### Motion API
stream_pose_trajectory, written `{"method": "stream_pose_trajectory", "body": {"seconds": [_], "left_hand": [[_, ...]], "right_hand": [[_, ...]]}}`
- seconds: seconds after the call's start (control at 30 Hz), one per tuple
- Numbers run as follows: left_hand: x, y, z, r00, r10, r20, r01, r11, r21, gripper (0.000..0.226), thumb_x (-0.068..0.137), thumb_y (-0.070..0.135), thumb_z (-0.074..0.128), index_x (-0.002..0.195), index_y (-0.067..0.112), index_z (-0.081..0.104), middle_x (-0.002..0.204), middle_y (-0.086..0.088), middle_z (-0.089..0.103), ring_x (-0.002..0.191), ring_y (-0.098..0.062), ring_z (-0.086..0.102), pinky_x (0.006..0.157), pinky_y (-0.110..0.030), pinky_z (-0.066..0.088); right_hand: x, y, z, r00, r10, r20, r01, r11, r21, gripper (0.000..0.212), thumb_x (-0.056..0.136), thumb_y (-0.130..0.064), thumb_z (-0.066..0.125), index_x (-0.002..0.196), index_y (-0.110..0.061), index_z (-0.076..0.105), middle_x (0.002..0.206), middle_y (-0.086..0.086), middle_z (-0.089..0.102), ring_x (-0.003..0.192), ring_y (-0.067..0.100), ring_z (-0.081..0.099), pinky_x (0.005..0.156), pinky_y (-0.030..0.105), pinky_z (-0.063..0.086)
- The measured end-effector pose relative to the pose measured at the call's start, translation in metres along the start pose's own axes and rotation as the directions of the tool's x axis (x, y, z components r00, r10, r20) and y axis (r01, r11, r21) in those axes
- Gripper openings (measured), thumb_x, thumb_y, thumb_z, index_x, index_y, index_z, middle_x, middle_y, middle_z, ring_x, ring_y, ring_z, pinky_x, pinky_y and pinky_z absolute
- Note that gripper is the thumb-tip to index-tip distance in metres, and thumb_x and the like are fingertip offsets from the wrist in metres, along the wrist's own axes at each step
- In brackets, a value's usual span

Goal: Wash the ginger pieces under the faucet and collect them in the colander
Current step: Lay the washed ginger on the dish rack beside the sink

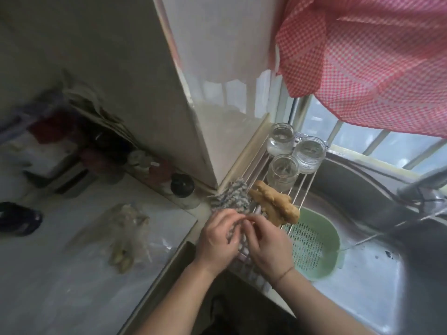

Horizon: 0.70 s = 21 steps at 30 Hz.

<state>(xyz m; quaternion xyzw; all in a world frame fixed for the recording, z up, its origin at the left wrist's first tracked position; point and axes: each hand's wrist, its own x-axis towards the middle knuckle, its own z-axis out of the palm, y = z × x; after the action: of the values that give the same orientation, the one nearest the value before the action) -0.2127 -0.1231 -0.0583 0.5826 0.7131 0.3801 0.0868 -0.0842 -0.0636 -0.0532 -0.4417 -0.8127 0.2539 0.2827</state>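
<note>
Large tan ginger pieces point(275, 206) lie on a wire rack point(304, 182) across the sink's left end. Just right of them, a light green colander point(326, 267) sits in the steel sink point(362, 293), and it looks empty. A blurred, dark faucet point(416, 187) reaches in from the right. My left hand point(217, 240) and my right hand point(268, 245) meet over a grey-and-white knitted cloth point(229, 199) on the rack, their fingers curled into it. Neither hand touches the ginger.
A clear plastic bag point(125, 233) with more ginger lies on the white counter to the left. Three glass jars point(285, 170) stand at the far end of the rack. Bottles and a dark-lidded jar point(182, 186) line the wall. A red checked curtain point(375, 56) hangs above.
</note>
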Motion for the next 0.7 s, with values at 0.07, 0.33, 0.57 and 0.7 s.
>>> {"method": "stream_pose_trajectory", "body": {"seconds": [0.07,0.33,0.57,0.7], "left_hand": [[-0.01,-0.007,-0.025,0.993,0.012,-0.119,-0.013,1.0,-0.009,0.026,0.083,0.003,0.052,0.099,0.003,0.072,0.1,-0.009,0.068,0.096,-0.019,0.064,0.088,-0.028,0.053],[-0.091,-0.052,-0.132,0.866,-0.114,-0.487,0.108,0.993,-0.041,0.023,0.075,-0.002,0.044,0.07,0.018,0.054,0.071,0.005,0.055,0.065,-0.014,0.056,0.061,-0.024,0.047],[-0.113,-0.102,-0.17,0.659,-0.707,-0.257,0.749,0.649,0.135,0.019,0.081,0.011,0.056,0.09,0.024,0.066,0.099,0.001,0.066,0.093,-0.019,0.064,0.08,-0.026,0.049],[-0.106,-0.123,-0.169,0.642,-0.747,-0.172,0.764,0.607,0.217,0.025,0.087,0.034,0.05,0.105,0.025,0.065,0.111,0.0,0.068,0.105,-0.022,0.063,0.089,-0.032,0.05]], "right_hand": [[0.007,-0.024,0.01,0.995,-0.1,0.012,0.099,0.991,0.094,0.018,0.088,-0.039,0.049,0.089,-0.027,0.063,0.072,-0.007,0.068,0.062,0.013,0.063,0.053,0.029,0.047],[-0.007,-0.13,0.063,0.793,-0.608,0.035,0.545,0.735,0.402,0.012,0.083,-0.015,0.056,0.094,-0.017,0.059,0.076,0.0,0.063,0.068,0.016,0.058,0.06,0.026,0.046],[-0.028,-0.181,0.11,0.603,-0.695,0.391,0.666,0.709,0.231,0.029,0.077,-0.027,0.055,0.105,-0.033,0.061,0.093,-0.011,0.069,0.066,0.014,0.066,0.048,0.026,0.051],[-0.034,-0.19,0.125,0.588,-0.594,0.549,0.633,0.76,0.144,0.039,0.082,-0.04,0.036,0.113,-0.036,0.06,0.1,-0.012,0.069,0.073,0.017,0.068,0.058,0.038,0.056]]}}
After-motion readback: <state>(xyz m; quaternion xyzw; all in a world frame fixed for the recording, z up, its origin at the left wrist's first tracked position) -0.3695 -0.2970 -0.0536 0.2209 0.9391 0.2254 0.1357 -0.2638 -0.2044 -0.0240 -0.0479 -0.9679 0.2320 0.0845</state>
